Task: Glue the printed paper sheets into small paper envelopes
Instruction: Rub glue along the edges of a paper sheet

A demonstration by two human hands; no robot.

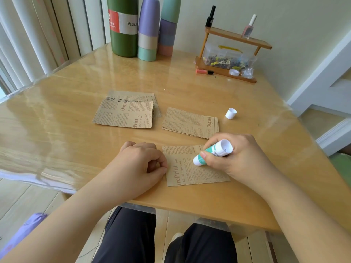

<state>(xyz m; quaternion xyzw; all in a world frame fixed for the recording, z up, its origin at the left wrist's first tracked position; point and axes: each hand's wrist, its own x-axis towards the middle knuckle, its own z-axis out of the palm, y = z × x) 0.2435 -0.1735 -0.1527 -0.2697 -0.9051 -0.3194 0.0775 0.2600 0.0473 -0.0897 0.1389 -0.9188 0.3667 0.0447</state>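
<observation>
Fingers of the right hand curl round the glue stick, tip on the sheet at the counter's near edge; left hand pinches its left edge. Thin and floppy, it likely needs pinning flat.

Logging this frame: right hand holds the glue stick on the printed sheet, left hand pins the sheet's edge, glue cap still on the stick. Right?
Not quite: the white cap is off, lying on the table beyond the right hand. The head view shows it. The glue stick, printed sheet and left hand are as stated.
</observation>
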